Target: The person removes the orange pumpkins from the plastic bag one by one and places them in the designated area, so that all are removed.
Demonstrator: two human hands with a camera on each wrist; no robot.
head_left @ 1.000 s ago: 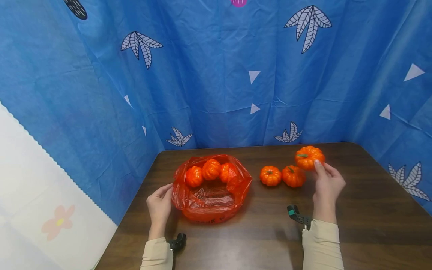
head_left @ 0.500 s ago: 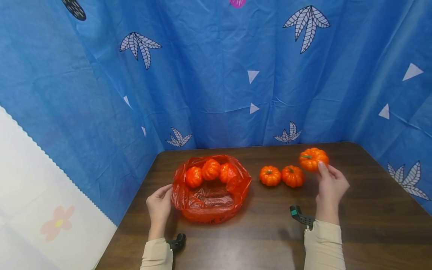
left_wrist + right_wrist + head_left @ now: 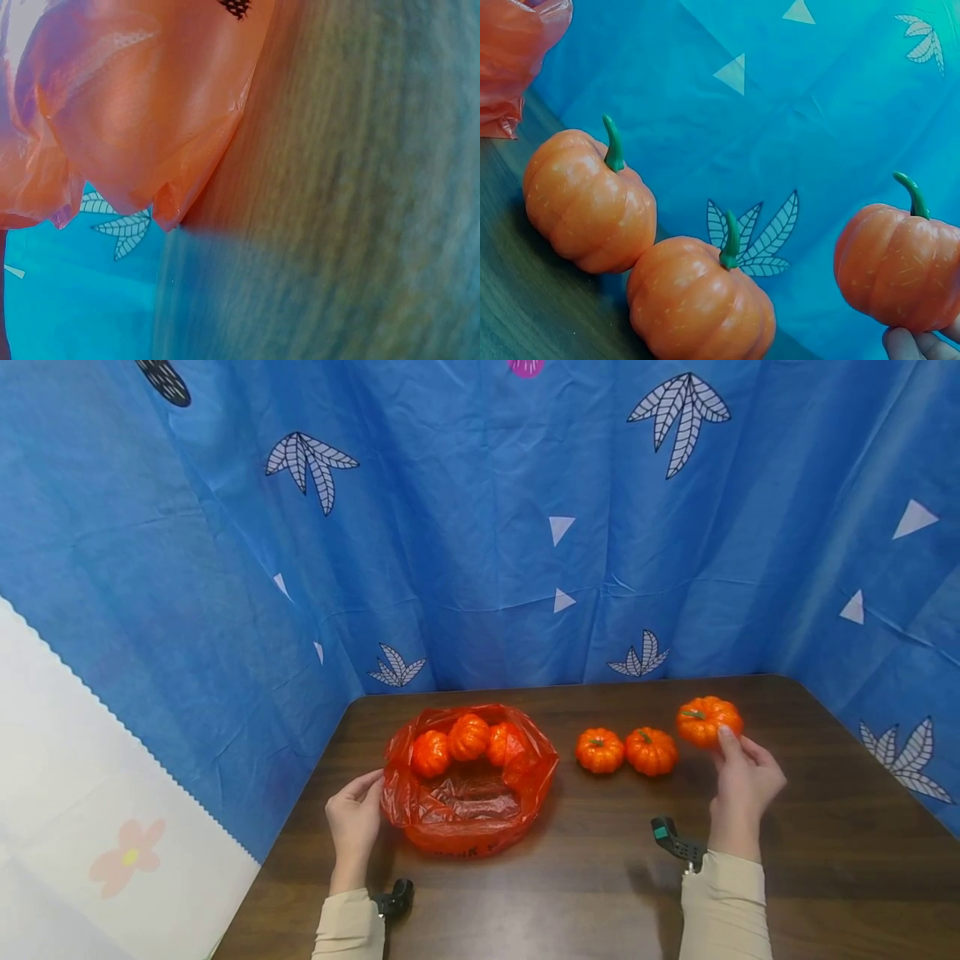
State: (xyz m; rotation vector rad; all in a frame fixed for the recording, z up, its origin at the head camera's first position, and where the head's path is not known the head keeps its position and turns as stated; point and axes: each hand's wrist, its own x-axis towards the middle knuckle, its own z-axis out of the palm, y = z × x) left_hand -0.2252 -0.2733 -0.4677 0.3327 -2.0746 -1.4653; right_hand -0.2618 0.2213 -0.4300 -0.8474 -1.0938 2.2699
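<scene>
Head view: right hand holds pumpkin, stem tilted left.

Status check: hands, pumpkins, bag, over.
Right hand grips pumpkin. Left hand touches red bag. Two loose pumpkins between.

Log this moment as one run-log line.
right hand: holds pumpkin | left hand: touches bag | in bag: three pumpkins | on table: two pumpkins, touching

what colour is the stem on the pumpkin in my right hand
Green, on the orange pumpkin that the right hand holds; clearest in the right wrist view.
</scene>
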